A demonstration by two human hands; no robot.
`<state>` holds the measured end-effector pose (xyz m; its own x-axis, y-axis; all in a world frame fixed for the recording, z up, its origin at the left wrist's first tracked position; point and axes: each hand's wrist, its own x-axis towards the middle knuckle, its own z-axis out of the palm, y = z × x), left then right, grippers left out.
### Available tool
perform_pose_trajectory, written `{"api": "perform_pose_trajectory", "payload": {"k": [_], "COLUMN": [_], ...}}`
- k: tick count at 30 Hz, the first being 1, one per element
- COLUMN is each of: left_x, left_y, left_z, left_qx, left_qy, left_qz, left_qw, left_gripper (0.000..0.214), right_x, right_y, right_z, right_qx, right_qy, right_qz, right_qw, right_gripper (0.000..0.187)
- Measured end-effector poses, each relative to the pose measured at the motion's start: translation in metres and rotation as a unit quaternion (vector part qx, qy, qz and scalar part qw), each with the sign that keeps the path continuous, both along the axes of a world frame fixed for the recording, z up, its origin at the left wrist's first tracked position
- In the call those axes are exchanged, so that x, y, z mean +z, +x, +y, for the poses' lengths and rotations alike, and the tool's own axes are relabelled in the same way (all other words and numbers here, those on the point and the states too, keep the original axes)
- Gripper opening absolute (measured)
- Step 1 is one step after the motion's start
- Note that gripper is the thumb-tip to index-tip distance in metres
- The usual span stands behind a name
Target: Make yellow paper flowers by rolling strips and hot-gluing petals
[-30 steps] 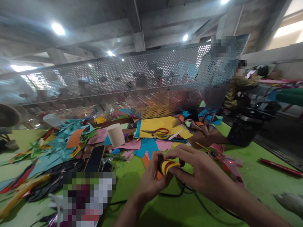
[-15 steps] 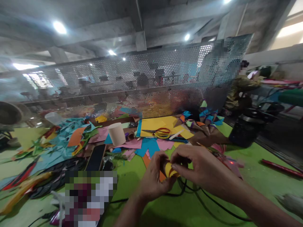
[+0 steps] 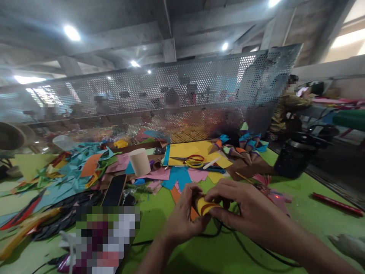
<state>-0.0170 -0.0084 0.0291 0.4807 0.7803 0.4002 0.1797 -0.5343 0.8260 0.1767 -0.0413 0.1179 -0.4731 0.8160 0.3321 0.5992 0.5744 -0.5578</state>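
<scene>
Both my hands meet low in the middle of the view, over a green table (image 3: pixel 159 224). Between them is a small rolled paper piece (image 3: pixel 207 206), yellow with a brown band and an orange part below. My left hand (image 3: pixel 184 217) is closed round its left side. My right hand (image 3: pixel 245 209) pinches its right side with thumb and fingers curled. A black cable (image 3: pixel 228 236) runs on the table under my hands.
Cut coloured paper scraps (image 3: pixel 76 171) cover the table's left and back. A paper cup (image 3: pixel 139 161), a dark phone (image 3: pixel 115 191), scissors (image 3: pixel 191 159) on yellow sheets, paper cones (image 3: pixel 245 146), a black basket (image 3: pixel 293 161) and a red stick (image 3: pixel 336 203) lie around. A perforated metal screen (image 3: pixel 171 102) stands behind; a person sits far right.
My hands stayed together on the rolled paper, fingers shifting around it; the brown band now shows on its front. Everything else on the table is where it was.
</scene>
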Motion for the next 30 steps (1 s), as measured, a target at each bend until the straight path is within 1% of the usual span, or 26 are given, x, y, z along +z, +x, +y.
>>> {"api": "perform_pose_trajectory", "payload": {"k": [4,9,12,15,20,25,30], "left_x": [-0.002,-0.005,-0.005,-0.005,-0.005,-0.002,-0.001], "left_y": [0.0,0.001,0.001,0.002,0.002,0.003,0.003], "left_z": [0.0,0.001,0.001,0.001,0.0,0.0,0.001], "left_qx": [0.005,-0.002,0.004,0.009,0.014,0.011,0.007], "left_qy": [0.005,0.018,0.024,0.025,0.017,0.011,0.007], "left_qz": [0.012,0.022,0.029,0.036,0.046,0.033,0.02], "left_qw": [1.0,1.0,0.999,0.999,0.999,0.999,1.0], "left_gripper": [0.037,0.036,0.035,0.039,0.039,0.036,0.036], "right_x": [0.0,0.004,0.001,-0.002,-0.004,-0.005,-0.005], "right_y": [0.002,-0.003,-0.009,-0.012,-0.012,-0.011,-0.011], "right_z": [-0.002,0.0,0.002,0.004,0.005,0.003,0.004], "right_qx": [0.0,-0.009,-0.01,-0.031,-0.057,-0.061,-0.064], "right_qy": [0.006,0.015,0.023,0.025,0.025,0.034,0.023], "right_qz": [0.004,-0.02,-0.037,-0.042,-0.046,-0.048,-0.036], "right_qw": [1.0,1.0,0.999,0.998,0.997,0.996,0.997], "right_gripper": [0.017,0.011,0.01,0.011,0.01,0.012,0.013]}}
